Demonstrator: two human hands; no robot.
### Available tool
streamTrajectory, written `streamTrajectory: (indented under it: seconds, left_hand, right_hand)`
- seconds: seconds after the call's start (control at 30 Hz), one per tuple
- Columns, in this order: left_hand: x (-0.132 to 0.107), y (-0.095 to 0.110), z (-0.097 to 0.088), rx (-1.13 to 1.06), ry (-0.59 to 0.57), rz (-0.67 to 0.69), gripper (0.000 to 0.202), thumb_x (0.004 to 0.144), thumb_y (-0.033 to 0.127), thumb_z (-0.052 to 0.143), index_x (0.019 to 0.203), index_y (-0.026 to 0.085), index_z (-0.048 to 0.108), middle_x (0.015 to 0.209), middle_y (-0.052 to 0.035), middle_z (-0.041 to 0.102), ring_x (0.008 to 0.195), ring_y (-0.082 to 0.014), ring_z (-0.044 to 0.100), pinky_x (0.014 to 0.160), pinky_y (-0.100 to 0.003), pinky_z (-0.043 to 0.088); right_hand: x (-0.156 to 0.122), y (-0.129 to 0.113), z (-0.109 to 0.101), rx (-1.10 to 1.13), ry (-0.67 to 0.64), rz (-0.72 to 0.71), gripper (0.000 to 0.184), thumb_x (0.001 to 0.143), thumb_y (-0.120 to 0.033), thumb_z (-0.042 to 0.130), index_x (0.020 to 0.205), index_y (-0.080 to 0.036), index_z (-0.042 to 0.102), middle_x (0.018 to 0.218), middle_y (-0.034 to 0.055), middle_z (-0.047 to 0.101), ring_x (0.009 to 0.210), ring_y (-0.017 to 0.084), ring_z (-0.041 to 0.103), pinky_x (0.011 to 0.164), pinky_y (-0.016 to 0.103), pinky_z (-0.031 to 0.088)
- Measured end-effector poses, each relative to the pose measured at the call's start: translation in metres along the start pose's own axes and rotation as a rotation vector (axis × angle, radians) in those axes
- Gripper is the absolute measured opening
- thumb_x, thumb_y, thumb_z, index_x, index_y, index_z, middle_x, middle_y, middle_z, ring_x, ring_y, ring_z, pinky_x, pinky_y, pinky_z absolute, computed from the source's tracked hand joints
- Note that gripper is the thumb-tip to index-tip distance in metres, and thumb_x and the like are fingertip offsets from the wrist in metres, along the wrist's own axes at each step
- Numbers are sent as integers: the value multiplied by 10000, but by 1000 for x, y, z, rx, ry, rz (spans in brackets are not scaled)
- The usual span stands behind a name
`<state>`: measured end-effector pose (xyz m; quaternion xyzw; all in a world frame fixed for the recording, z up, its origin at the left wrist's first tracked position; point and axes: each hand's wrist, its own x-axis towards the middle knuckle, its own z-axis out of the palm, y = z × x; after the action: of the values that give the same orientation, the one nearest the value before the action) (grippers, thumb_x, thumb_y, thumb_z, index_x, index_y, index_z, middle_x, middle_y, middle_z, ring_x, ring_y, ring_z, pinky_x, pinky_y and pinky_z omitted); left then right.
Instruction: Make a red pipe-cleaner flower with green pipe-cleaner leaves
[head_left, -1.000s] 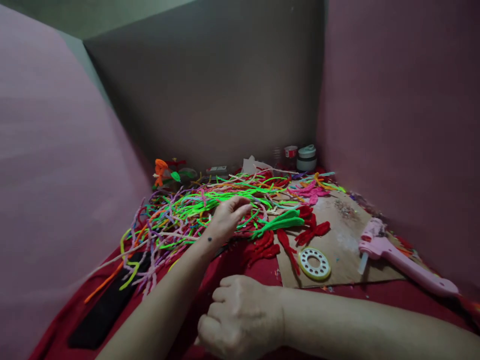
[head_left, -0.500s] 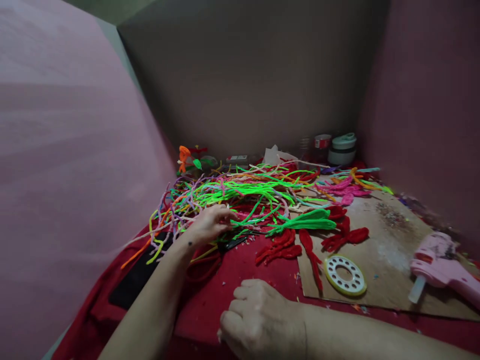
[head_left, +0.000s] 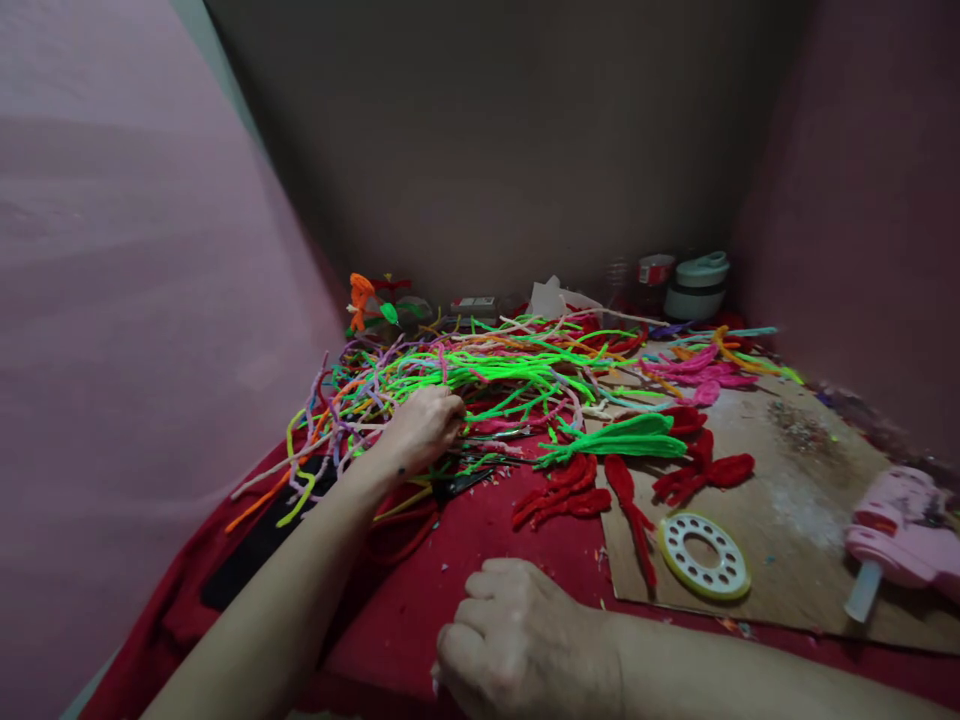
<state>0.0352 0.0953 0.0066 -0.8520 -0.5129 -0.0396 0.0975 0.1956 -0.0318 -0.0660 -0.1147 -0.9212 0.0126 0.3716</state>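
Note:
My left hand reaches into a big tangle of coloured pipe cleaners, fingers curled and pinched among the strands at its near edge. My right hand rests as a loose fist on the red cloth at the near edge; what it holds, if anything, is hidden. Bent red pipe-cleaner pieces and a green bundle lie between the two hands and the cardboard sheet.
A cardboard sheet at right carries a cream ring with holes and a pink glue gun. Jars and an orange pipe-cleaner flower stand at the back wall. Pink panels close in both sides.
My left hand came back from the middle of the pile to its near left edge and closed on strands. The view shifted left; the right hand has stayed put.

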Motion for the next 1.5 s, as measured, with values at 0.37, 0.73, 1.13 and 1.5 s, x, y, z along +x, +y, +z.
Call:
streamTrajectory:
  seconds: [0.37, 0.73, 1.13, 1.5]
  left_hand:
    - [22, -14, 8, -112, 67, -203, 283, 715, 192, 514, 974, 191, 627, 751, -25, 653, 681, -158, 572, 602, -238, 399]
    - [7, 25, 19, -208, -53, 46, 172, 729, 146, 512, 681, 175, 674, 728, -78, 622, 742, -192, 525, 677, -287, 388]
    - [-4, 33, -13, -853, 106, -99, 100, 725, 254, 579, 727, 167, 629, 688, 5, 591, 659, -125, 525, 627, -228, 397]
    - [-20, 67, -33, -1444, 157, -202, 113, 754, 260, 585, 739, 149, 565, 595, 17, 559, 492, -81, 490, 493, -209, 403]
  right_hand:
    - [1, 2, 2, -16, 94, 3, 191, 767, -240, 506, 590, -179, 473, 471, -32, 519, 456, 113, 417, 448, 281, 233]
    - [2, 2, 4, -14, 48, 0, 193, 780, -247, 491, 599, -181, 484, 486, -25, 529, 470, 118, 451, 442, 287, 266]
    - [3, 3, 6, -15, 126, 0, 229, 775, -247, 499, 558, -176, 486, 450, -34, 510, 423, 103, 396, 430, 278, 233]
    - [9, 4, -16, 229, 181, 277, 238, 806, -188, 430, 606, -159, 557, 504, 3, 554, 474, 103, 444, 482, 251, 311]
